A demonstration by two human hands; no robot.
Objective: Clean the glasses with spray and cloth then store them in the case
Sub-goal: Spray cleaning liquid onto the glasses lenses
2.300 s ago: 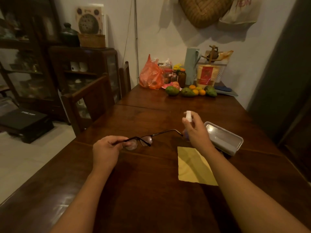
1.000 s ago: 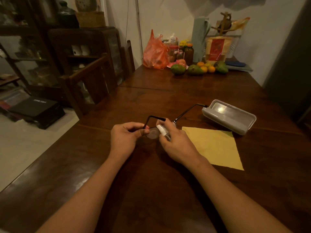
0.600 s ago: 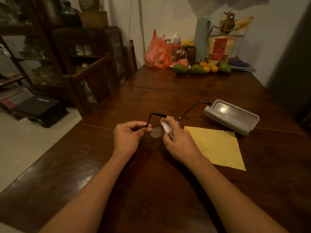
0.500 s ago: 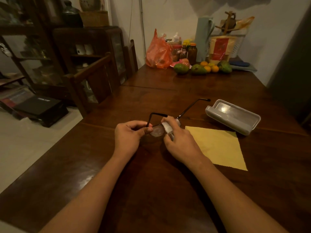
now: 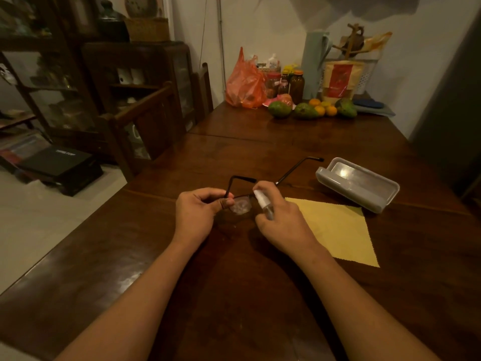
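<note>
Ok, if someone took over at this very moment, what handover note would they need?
Left hand: shut on the glasses, held just above the table.
Right hand: shut on the spray bottle, nozzle close to a lens.
Yellow cloth: flat on the table, right of the hands, untouched.
Case: open, beyond the cloth.
Done: spraying seems under way.
Left: wipe the lenses, put the glasses in the case.

On the table (image 5: 234, 295) the cloth (image 5: 338, 230) lies right of the hands, with the case (image 5: 359, 183) just behind it. Fruit (image 5: 307, 110) and jars (image 5: 291, 84) sit at the far end; a chair (image 5: 145, 131) stands left.
</note>
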